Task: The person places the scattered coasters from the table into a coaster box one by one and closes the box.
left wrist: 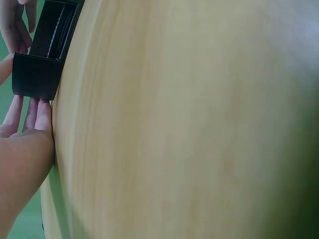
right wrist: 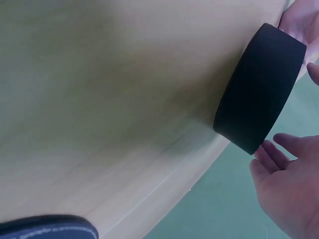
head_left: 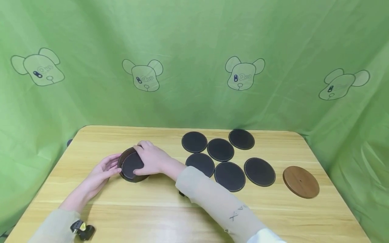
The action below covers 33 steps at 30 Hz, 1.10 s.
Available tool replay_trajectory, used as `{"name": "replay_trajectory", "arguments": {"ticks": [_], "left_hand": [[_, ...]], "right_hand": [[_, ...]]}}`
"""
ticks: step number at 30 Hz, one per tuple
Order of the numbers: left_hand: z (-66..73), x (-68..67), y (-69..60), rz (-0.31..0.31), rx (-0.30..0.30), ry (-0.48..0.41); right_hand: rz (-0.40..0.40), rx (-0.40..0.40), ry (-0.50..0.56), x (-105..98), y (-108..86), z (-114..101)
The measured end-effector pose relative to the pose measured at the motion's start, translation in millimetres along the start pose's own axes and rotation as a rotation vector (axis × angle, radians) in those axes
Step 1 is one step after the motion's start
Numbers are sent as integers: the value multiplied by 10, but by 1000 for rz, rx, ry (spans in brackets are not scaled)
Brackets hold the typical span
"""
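Dark round holder (right wrist: 260, 89) in play, between nine and ten o'clock from the middle of the tabletop (head_left: 136, 216), and it's the left hand (head_left: 100, 172) with the grip, thumb and fingers on its wall at half past eight! At two to three, the right hand (head_left: 153, 158) arches over the mouth, thumb across the black disc (head_left: 131, 165) inside; pinching it or merely touching, I cannot tell. What's done? At least that one disc sits within the wall. What's left, by my reading? Six loose black discs (head_left: 229, 176) lie flat around two to three o'clock from the holder, and beyond, just past three, a brown wooden disc (head_left: 301, 182) rests apart: partway, I'd call it
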<state>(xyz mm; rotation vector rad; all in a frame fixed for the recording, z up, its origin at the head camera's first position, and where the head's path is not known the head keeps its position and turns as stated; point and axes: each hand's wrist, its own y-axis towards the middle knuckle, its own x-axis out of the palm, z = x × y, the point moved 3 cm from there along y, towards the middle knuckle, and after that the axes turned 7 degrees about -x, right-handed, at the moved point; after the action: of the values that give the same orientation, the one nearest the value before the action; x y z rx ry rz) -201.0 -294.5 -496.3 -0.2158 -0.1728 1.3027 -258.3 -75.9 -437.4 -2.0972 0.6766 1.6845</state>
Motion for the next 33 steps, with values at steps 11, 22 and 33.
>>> {"name": "replay_trajectory", "arguments": {"ticks": [11, 22, 33], "left_hand": [[-1, -4, 13, 6, 9, -21], [-17, 6, 8, 9, 10, -31], [-9, 3, 6, 10, 7, -27]], "right_hand": [[51, 23, 33, -129, -80, 272], [60, 83, 105, -208, -294, 653], [101, 127, 168, -310, -609, 1145]]}}
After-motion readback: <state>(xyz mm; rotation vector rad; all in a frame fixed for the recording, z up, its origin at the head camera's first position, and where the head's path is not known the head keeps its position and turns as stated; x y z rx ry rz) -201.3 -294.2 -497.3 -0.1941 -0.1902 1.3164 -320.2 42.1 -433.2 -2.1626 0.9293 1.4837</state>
